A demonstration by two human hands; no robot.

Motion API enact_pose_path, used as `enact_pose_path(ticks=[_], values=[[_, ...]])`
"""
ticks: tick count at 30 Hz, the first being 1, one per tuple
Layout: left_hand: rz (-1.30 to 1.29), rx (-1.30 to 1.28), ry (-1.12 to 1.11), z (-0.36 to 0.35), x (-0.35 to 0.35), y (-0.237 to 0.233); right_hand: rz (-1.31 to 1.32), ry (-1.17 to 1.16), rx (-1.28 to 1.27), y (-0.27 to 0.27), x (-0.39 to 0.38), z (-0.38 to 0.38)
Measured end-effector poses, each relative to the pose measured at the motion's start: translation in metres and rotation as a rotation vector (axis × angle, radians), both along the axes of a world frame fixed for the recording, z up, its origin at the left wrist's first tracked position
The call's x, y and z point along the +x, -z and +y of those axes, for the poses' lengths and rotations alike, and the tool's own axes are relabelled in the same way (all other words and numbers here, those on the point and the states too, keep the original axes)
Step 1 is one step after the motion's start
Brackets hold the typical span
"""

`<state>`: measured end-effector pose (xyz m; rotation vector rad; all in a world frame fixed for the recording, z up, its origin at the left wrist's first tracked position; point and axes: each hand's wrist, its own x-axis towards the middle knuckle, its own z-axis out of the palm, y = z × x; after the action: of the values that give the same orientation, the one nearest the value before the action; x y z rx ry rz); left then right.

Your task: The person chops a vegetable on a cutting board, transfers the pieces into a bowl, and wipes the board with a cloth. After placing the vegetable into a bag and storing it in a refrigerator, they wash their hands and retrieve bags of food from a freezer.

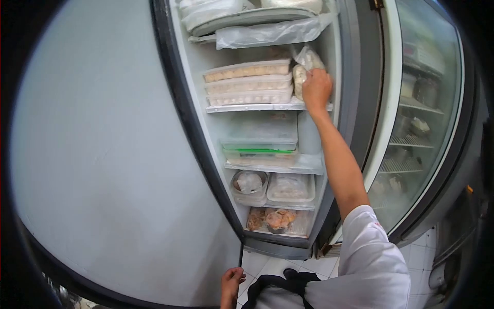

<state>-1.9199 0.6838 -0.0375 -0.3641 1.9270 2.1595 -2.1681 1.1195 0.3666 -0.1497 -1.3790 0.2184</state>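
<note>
My right hand [317,86] reaches onto the upper shelf of an open upright freezer, its fingers closed on a clear plastic bag [310,57]. Pale contents show through the bag, but I cannot make out what they are. Beside it, on the left, stands a stack of clear plastic trays [249,85] with rows of pale pieces inside. My left hand [232,280] is low in front of me, close to the bottom corner of the grey freezer door [113,144]. Its fingers are curled in, with nothing visible in them.
A large round tray [252,19] with wrapped bags lies above. Lower shelves hold a lidded container [261,131], a tub with a bag [250,181], a white tray [290,186] and a bowl of orange-brown food [280,219]. A glass-door fridge [422,118] stands right.
</note>
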Motion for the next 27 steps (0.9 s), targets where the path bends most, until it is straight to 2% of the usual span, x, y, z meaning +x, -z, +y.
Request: enact_pose_path(ticks=[7, 14, 18, 20, 24, 26, 27], values=[[0.128, -0.024, 0.118, 0.027, -0.042, -0.023, 0.074, -0.055, 0.103, 0.023, 0.007, -0.004], [0.186, -0.057, 0.199, 0.051, -0.064, -0.043, -0.026, -0.094, 0.094, 0.028, 0.019, -0.021], [0.145, -0.052, 0.188, 0.047, -0.063, -0.034, 0.001, -0.024, 0.092, 0.012, 0.014, -0.019], [0.137, -0.023, 0.169, 0.041, -0.059, -0.022, 0.014, 0.022, 0.094, -0.013, 0.022, -0.020], [0.119, -0.025, 0.139, 0.034, -0.055, -0.006, -0.409, 0.056, -0.081, -0.065, 0.006, -0.007], [0.150, 0.006, 0.143, 0.035, -0.050, -0.008, -0.752, -0.064, -0.069, -0.086, -0.016, 0.030], [0.166, 0.022, 0.147, 0.035, -0.047, -0.010, -0.753, -0.060, -0.017, -0.091, -0.015, 0.042]])
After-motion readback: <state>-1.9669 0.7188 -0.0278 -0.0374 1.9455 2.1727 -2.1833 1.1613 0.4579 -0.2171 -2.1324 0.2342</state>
